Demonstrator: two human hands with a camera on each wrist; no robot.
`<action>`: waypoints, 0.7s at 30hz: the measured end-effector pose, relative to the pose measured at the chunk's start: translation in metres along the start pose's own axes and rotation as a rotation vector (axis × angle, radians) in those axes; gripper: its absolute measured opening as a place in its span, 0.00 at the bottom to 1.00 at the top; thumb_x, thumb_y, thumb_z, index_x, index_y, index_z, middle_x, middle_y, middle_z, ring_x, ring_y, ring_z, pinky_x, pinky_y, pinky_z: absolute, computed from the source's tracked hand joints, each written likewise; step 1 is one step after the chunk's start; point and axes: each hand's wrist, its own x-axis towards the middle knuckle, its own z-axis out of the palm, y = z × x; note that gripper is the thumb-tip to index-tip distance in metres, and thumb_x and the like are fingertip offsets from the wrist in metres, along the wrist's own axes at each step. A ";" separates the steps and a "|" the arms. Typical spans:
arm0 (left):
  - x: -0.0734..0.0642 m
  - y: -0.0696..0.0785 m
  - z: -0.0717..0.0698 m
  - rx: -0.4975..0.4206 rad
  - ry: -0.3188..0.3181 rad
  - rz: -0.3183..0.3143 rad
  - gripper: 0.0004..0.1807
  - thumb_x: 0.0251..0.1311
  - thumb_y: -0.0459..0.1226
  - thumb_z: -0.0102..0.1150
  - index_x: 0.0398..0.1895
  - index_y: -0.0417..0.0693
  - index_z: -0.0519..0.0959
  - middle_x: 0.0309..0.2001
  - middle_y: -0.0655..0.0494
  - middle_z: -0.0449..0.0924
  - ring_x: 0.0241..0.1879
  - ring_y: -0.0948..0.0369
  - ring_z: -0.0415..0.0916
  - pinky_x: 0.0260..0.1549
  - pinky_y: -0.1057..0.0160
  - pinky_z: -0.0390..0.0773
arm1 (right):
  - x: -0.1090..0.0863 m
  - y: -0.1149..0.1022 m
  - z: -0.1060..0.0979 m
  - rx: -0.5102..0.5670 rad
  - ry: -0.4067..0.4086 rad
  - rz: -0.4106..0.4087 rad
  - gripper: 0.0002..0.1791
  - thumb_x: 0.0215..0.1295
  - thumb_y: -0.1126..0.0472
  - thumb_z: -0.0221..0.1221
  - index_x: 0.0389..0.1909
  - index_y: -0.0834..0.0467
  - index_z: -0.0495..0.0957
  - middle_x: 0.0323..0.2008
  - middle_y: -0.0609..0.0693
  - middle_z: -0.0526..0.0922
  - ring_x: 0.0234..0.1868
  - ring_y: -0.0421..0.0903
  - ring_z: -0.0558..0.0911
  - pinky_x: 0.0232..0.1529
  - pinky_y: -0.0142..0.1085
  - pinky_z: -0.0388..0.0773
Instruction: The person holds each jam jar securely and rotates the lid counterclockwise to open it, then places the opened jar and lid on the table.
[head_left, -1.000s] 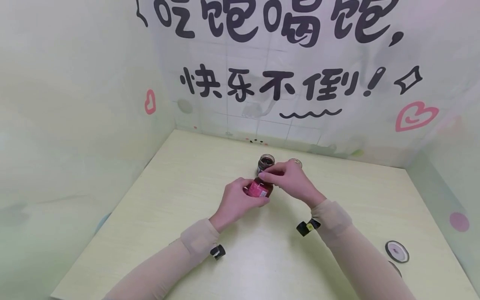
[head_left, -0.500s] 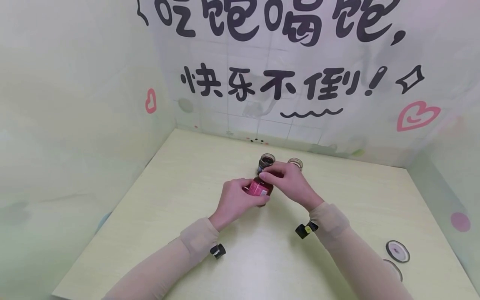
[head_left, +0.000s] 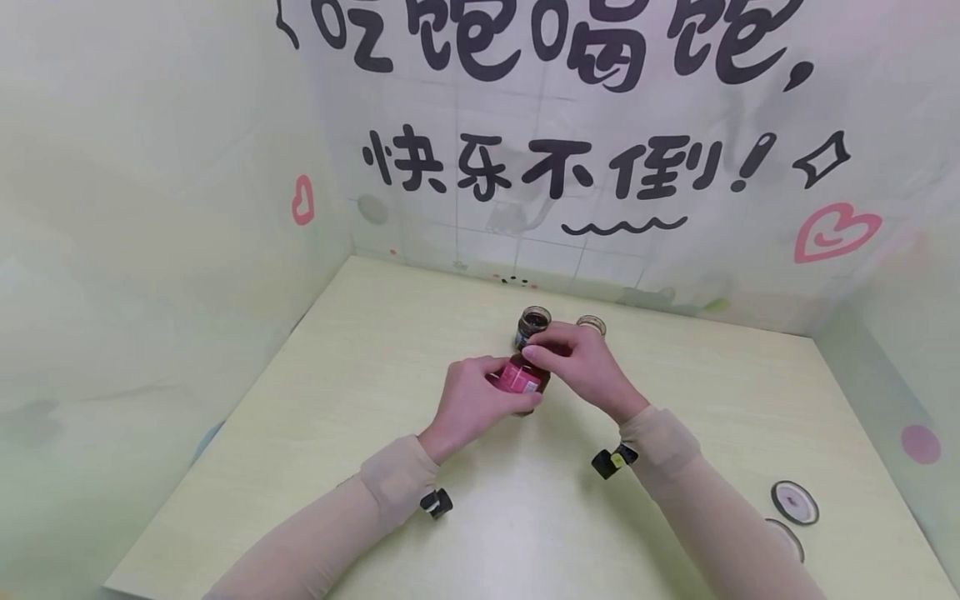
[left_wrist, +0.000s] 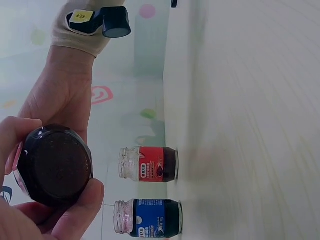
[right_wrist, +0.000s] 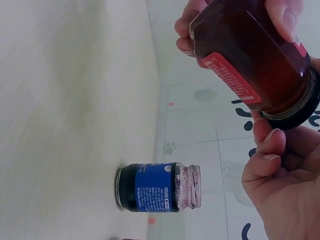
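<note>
My left hand (head_left: 476, 402) grips a glass jar (head_left: 519, 379) of dark red contents with a pink-red label, held above the table and tilted. The right wrist view shows its black lid (right_wrist: 296, 112) on the mouth, and my right hand (right_wrist: 292, 187) has its fingers and thumb curled on the lid. From the left wrist view the jar's dark base (left_wrist: 57, 165) faces the camera. Behind the hands stand two lidless jars, one blue-labelled (left_wrist: 155, 218) and one red-labelled (left_wrist: 152, 164). In the head view my right hand (head_left: 588, 367) partly covers the red-labelled one.
Two loose jar lids lie at the right of the pale table (head_left: 360, 358): one lid (head_left: 795, 502) in full view, the other (head_left: 786, 537) partly behind the right forearm. A printed wall (head_left: 420, 233) closes off the table's back, with more walls at both sides.
Both hands keep their hold on the jar and lid. The jar has shifted very slightly to the right, and more of the second loose lid shows beside the right forearm.
</note>
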 end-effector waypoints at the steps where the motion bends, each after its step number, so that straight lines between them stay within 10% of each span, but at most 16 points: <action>1: 0.000 0.000 0.000 -0.004 -0.001 -0.003 0.21 0.42 0.52 0.80 0.38 0.53 0.88 0.30 0.64 0.84 0.29 0.61 0.80 0.24 0.59 0.80 | 0.000 0.000 0.000 0.002 0.001 -0.002 0.07 0.67 0.55 0.66 0.41 0.52 0.88 0.35 0.45 0.84 0.34 0.46 0.79 0.33 0.35 0.77; 21: 0.003 0.009 -0.008 -0.114 -0.053 -0.069 0.27 0.42 0.51 0.81 0.44 0.47 0.88 0.33 0.60 0.86 0.32 0.59 0.83 0.28 0.58 0.83 | 0.000 -0.024 -0.005 0.027 0.021 0.001 0.08 0.69 0.55 0.65 0.39 0.54 0.88 0.32 0.48 0.84 0.31 0.46 0.77 0.30 0.36 0.75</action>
